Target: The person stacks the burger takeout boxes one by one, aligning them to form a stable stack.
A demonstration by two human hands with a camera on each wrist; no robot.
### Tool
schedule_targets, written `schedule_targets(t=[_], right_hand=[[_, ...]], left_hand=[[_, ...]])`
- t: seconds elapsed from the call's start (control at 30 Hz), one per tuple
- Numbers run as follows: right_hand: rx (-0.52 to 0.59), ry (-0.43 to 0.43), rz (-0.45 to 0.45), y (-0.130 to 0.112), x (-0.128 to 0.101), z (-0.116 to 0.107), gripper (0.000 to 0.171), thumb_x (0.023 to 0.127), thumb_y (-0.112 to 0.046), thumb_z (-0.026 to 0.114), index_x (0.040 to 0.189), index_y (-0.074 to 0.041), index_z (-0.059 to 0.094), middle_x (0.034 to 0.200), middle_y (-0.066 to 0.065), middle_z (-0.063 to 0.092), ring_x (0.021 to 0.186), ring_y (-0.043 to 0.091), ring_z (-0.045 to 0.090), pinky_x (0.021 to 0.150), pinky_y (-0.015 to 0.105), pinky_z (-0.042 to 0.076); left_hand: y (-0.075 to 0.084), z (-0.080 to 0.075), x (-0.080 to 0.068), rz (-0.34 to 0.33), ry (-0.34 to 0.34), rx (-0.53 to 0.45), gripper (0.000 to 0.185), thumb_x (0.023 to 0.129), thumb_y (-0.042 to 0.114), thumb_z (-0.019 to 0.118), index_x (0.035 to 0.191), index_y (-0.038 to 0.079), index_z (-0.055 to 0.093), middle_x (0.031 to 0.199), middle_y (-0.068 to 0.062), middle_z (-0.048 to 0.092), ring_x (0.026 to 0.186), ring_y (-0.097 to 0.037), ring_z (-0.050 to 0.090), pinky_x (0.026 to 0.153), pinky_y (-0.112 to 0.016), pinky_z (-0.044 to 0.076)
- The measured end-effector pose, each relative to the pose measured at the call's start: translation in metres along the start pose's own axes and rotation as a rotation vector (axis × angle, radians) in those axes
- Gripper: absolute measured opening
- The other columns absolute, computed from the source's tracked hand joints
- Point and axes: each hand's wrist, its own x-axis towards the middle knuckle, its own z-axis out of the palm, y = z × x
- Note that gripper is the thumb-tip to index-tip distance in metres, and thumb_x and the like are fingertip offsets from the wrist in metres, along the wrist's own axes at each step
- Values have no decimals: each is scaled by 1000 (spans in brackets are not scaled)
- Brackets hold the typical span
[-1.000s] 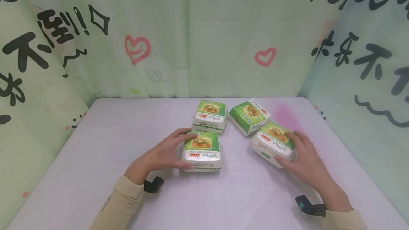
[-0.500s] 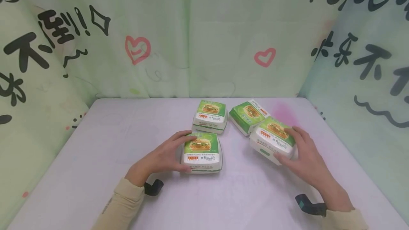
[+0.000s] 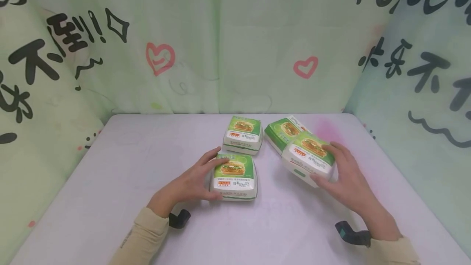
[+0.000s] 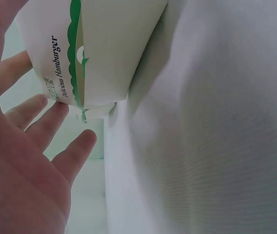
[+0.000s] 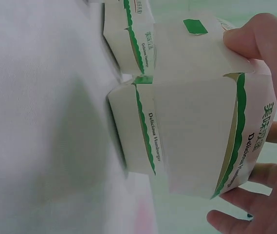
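Observation:
In the head view my right hand [image 3: 351,183] grips a green and white hamburger box [image 3: 309,154] by its right side, thumb at the near face and fingers over the far edge. That box is raised off the table and overlaps the back right hamburger box [image 3: 281,132]; the right wrist view shows the held box [image 5: 196,136] in front of it. My left hand [image 3: 185,183] spans the left side of another hamburger box [image 3: 235,179] standing on the table. Its thumb is at the near corner, a finger on top; other fingers [image 4: 75,151] spread loosely.
Behind the left-hand box stands a further hamburger box [image 3: 243,134], close to it. White cloth covers the table [image 3: 165,142]. Light green curtains [image 3: 254,44] with black writing and red hearts enclose the back and sides.
My right hand has lifted its hamburger box and carried it left, over the near part of the back right one. The left-hand box has slid very slightly toward me.

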Motion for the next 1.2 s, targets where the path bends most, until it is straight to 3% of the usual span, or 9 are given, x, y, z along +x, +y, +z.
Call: schedule_targets(t=[0.4,0.97,1.2], right_hand=[[63,24,-66,-14,9,3,81,78,-22,82,143,1,38,153,21,34,136,40,34,102,66,37],[37,-27,-158,-48,23,6,84,77,-28,83,145,-8,38,158,13,30,137,32,35,98,57,45],[36,-94,-156,-62,28,10,87,79,-35,81,148,-11,33,160,13,27,141,36,33,100,62,46]], left_hand=[[0,1,3,-2,4,-22,102,72,34,87,156,23,29,166,-3,15,151,-24,25,118,-48,36],[0,-3,2,-54,21,-77,114,67,43,90,158,21,24,164,2,19,151,-23,24,120,-49,31],[1,-3,0,-70,29,-91,114,68,44,89,158,22,22,164,3,20,151,-22,24,121,-49,30]])
